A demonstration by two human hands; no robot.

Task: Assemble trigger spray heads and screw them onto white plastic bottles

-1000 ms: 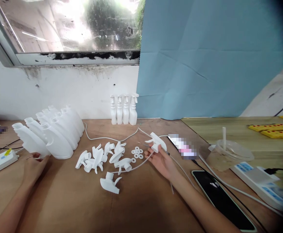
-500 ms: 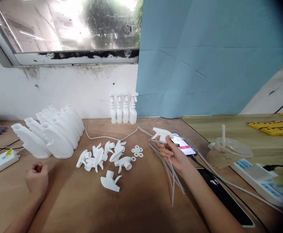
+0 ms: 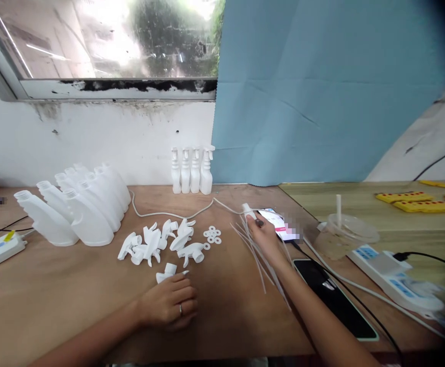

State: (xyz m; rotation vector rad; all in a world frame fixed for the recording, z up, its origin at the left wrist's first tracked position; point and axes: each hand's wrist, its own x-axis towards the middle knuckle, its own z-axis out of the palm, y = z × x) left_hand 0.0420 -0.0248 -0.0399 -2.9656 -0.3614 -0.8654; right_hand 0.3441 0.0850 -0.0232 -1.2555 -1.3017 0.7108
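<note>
My right hand [image 3: 263, 235] is closed round a white spray trigger head [image 3: 248, 211] and a slim tool whose dark handle end [image 3: 259, 223] shows by the thumb. Thin clear dip tubes [image 3: 258, 265] fan out beneath that hand. My left hand [image 3: 172, 302], a ring on one finger, has its fingers curled down. It covers part of a single trigger head [image 3: 166, 272] lying nearest me; whether it touches this is hidden. Behind lie several more trigger heads [image 3: 151, 244] in a loose pile, beside small white washers [image 3: 212, 234].
Open white bottles [image 3: 92, 219] stand grouped at the left, and several spray bottles [image 3: 206, 176] stand against the wall. On the right are a lit phone [image 3: 279, 221], a dark phone-like slab [image 3: 331, 295], a plastic cup [image 3: 342, 237] and a power strip [image 3: 401, 280] with cables.
My left hand has swept right from the table's left side to the nearest trigger head. My right hand, still holding its trigger head, has turned so the head points away, and the tool's metal shaft no longer shows.
</note>
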